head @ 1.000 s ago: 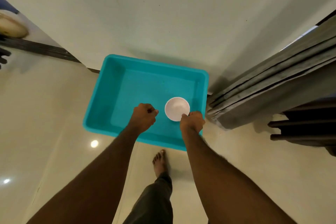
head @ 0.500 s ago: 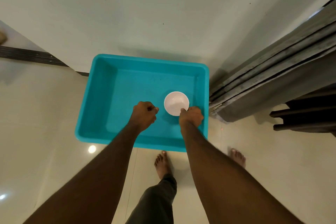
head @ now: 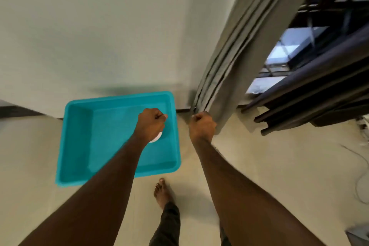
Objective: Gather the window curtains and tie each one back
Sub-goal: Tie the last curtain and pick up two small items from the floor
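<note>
A grey curtain (head: 245, 36) hangs in gathered folds from the top right down to the floor beside the wall. A dark curtain (head: 319, 90) hangs further right across the window (head: 289, 52). My right hand (head: 201, 126) is a closed fist in front of the grey curtain's bottom hem, and nothing shows in it. Curled into a fist as well, my left hand (head: 151, 124) hovers over a teal tub (head: 79, 106) with nothing visible inside it. I cannot see a tie-back.
The teal tub stands on the floor against the white wall. A white bowl (head: 157, 139) lies in it, mostly hidden under my left hand. My bare foot (head: 162, 191) is just in front of the tub. A thin cable (head: 359, 166) runs along the floor at right.
My view swung up and right, bringing the curtains and window into sight. My right hand left the white bowl and moved right toward the grey curtain. The left hand stays a fist over the tub.
</note>
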A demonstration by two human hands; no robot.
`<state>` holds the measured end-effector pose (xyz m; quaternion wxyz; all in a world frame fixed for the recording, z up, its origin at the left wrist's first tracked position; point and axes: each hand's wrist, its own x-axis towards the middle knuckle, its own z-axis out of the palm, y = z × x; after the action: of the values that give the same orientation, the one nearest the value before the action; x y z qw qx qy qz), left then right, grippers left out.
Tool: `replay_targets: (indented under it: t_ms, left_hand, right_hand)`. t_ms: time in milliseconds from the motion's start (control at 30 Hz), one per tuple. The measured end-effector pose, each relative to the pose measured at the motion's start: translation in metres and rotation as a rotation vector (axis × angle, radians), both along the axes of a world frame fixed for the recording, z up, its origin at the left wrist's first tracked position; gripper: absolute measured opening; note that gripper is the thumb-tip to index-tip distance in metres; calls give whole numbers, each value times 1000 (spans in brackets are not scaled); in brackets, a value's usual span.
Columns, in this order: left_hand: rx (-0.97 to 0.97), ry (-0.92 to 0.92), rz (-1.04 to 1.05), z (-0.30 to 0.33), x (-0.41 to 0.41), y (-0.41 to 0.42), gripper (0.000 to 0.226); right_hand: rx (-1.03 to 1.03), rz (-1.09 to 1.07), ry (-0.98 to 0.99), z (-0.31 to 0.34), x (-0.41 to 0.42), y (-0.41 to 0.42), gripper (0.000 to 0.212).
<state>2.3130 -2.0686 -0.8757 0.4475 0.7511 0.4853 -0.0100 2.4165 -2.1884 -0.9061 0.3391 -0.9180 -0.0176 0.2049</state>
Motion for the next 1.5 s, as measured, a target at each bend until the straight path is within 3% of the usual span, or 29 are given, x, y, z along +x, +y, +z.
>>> replay_targets:
  t_ms: [333,467,700,800,967,1233,1500]
  left_hand:
    - [39,-164,-301,95,229,-166,27]
    - [19,-201,-367,109,302,-238,22]
    - [-23,-165,-410,102,368,-326,31]
    - [-6,-107,-378,96,369,-320,31]
    - [28,-94,-285,83,362,-288,23]
    - [-9,-127,-107,57,346,-230,21]
    - [-117,-101,47,-1,353,-171,22]
  right_hand:
    - [161,-329,-110,108,185,-183,18]
    - [140,-436,-118,120,251,-255,26]
    - [176,-378,-94,119,318,-355,13]
    - [135,-327,-139,104,321,-352,19]
    - [-51,-169,-53,82,309,-317,30]
    - [122,-64,-29,62,295,-224,23]
    - [370,-154,305,17,337,-141,14]
